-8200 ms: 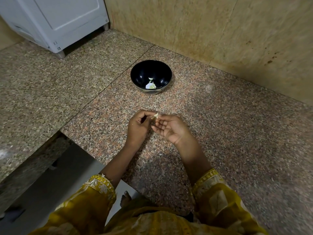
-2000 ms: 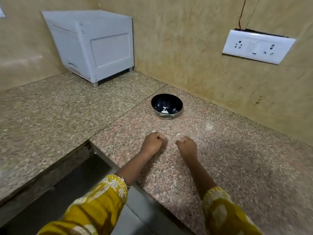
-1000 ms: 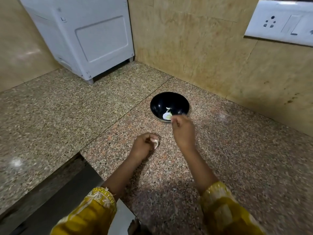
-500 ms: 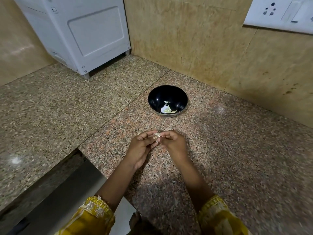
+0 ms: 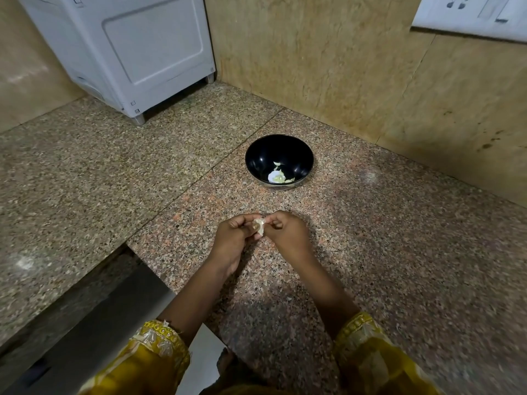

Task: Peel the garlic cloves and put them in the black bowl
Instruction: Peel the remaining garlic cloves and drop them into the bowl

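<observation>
A speckled granite bench [image 5: 399, 252] filled the corner, with a straight seam [image 5: 199, 172] that ran diagonally across the stone. At the back left stood a white appliance [image 5: 137, 47] on short metal feet [image 5: 139, 119], its flat panelled side turned toward the camera. Behind the bench rose a tan marbled wall [image 5: 328, 67], with a few dark spots [image 5: 487, 143] low on the right. A white switch-and-socket plate [image 5: 470, 15] was fixed to the wall at the upper right (only partly in view). The bench edge stepped inward at the lower left, above a dim recess [image 5: 99, 323].
</observation>
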